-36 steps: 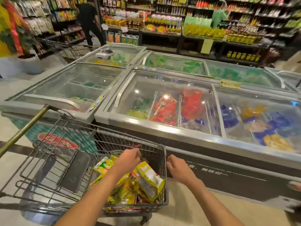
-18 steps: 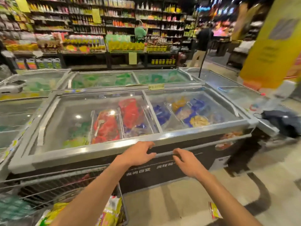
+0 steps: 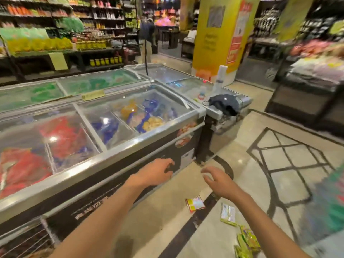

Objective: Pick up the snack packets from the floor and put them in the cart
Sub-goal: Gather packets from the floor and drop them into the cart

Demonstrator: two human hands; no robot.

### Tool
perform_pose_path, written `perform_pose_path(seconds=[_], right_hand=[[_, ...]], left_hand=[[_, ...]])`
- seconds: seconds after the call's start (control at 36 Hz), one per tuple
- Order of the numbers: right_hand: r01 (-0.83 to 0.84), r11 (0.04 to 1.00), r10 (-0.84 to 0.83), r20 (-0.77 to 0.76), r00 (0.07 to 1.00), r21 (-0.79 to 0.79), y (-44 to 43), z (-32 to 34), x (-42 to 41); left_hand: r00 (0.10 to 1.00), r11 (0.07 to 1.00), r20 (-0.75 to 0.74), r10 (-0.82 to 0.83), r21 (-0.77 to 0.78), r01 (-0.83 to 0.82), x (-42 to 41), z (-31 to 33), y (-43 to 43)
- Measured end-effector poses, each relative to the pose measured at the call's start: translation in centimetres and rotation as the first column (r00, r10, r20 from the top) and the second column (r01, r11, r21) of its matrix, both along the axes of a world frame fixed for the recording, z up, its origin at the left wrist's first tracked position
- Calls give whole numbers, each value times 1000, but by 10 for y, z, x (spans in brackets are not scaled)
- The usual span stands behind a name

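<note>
Several snack packets lie on the shop floor at the lower right: a red and yellow packet (image 3: 194, 203), a silvery green packet (image 3: 228, 214) and a heap of yellow-green packets (image 3: 246, 243) by the bottom edge. Both my hands hang in the air above the floor and hold nothing. My left hand (image 3: 158, 171) has loosely curled fingers in front of the freezer's dark side. My right hand (image 3: 217, 181) is spread with relaxed fingers, just above and left of the packets. Only a corner of the wire cart (image 3: 24, 241) shows at the bottom left.
A long glass-topped chest freezer (image 3: 115, 151) runs along my left. A dark bag (image 3: 224, 105) lies on a unit at its far end. A yellow pillar (image 3: 214, 38) stands behind, a display stand (image 3: 305, 101) at right, and a person (image 3: 148, 34) far down the aisle.
The view has swung right, away from the cart and toward the floor. My left hand has left the packets in the cart; both hands now reach out empty over the packets on the floor.
</note>
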State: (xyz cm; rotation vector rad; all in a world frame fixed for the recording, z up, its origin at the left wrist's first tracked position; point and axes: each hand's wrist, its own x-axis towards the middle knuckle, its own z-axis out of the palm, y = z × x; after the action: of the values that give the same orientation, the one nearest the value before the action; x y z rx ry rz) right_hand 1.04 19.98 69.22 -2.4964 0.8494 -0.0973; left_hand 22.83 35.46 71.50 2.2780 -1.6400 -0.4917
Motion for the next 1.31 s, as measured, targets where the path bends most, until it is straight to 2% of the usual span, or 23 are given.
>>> perform_pose_path(seconds=[0.22,0.56,0.97,1.31], right_hand=[[134,990,-135,15,991,45,-43,-16,-95],[309,946,-315,49,948,95,-79,-36,-157],[413,902,-401,-108,910,126,-175,-89,-139],[508,837,-496,-109,861,203,-276,-108,-74]], left_hand=[[994,991,-12,-111,70,112,-79,-27,-83],[977,968,10,-214,136,211,-124,-51,-162],[942,933,-89,-323,138,333,-97,-100,-288],[923,898,-139,-359,218,382,-31,-138,-403]])
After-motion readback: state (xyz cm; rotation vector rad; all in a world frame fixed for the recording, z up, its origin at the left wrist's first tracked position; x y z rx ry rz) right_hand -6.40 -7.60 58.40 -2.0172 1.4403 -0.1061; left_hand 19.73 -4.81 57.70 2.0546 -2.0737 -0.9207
